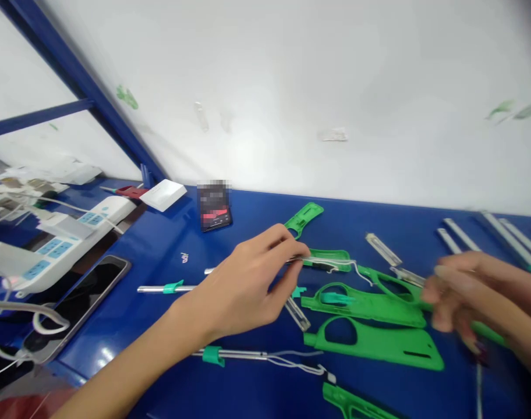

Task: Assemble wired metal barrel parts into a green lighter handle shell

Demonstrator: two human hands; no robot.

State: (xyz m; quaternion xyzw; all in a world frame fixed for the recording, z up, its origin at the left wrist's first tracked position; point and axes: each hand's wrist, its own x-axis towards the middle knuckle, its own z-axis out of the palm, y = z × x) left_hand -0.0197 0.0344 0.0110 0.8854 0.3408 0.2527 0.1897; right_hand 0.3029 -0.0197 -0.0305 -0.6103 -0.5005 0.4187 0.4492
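Observation:
My left hand [257, 279] is closed in a pinch on thin white wires [335, 261], which trail to the right over a green plastic piece [342, 254]. At the right, my right hand [470, 291] is blurred, its fingers curled beside a clear strip [409, 276]. A thin metal shaft [479, 387] hangs below it from a dark red end among the fingers. Between and below the hands lie green plastic shells [379, 343] with oval openings. A metal tube [237, 354] with a teal clip and white wires rests at the lower centre.
A dark phone [214, 206] and a white box [163, 195] lie near the wall. Power strips [112, 206] with cables and another phone [82, 305] are at the left. Several metal tubes [508, 235] lie at the back right. Another green piece [353, 404] is at the front edge.

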